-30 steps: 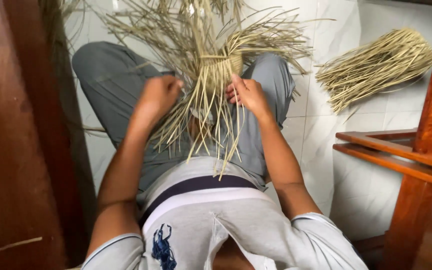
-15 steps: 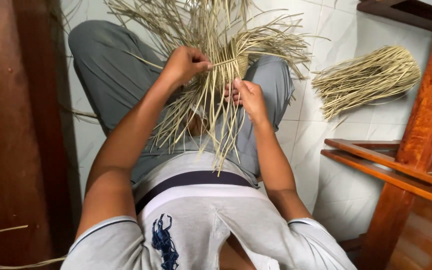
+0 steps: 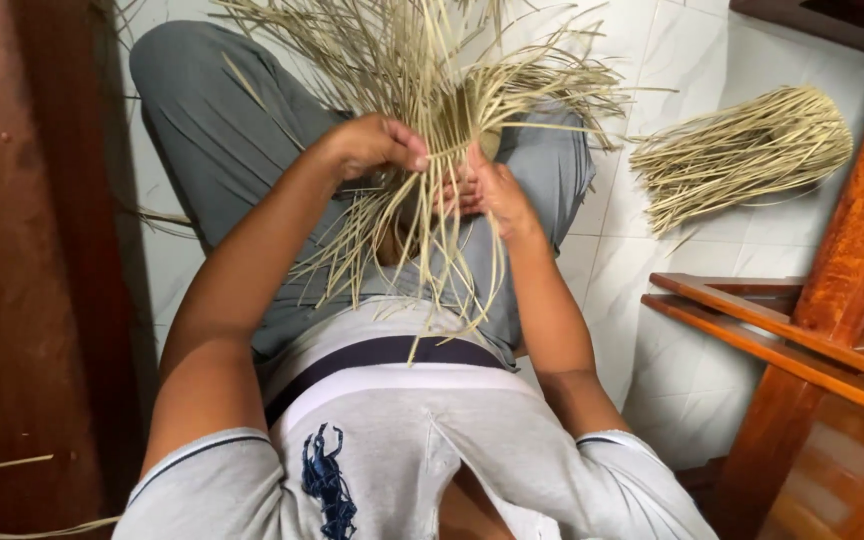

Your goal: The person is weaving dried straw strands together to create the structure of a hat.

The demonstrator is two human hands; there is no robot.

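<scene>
Straw-coloured reed strips were held above the lap, fanning out far and near from a tight middle where they were crossed and bound together. The left hand was closed as a fist over several strips at the left of that middle, its thumb pressed down on them. The right hand was set just beside it on the right, its fingers curled in and pinched around a few strips; how tightly that grip was shut could not be told, as the strips hid part of it. The two hands were almost touching. Loose ends hung down toward the waist, over grey trousers and a pale shirt with a dark band. A second bundle of reeds was laid on the white tiled floor at the far right, well apart from the hands, its ends spread toward the left. Reddish wooden furniture was seen at the right edge, and a dark wooden panel at the left. A couple of stray strips were lying near the lower left corner.
</scene>
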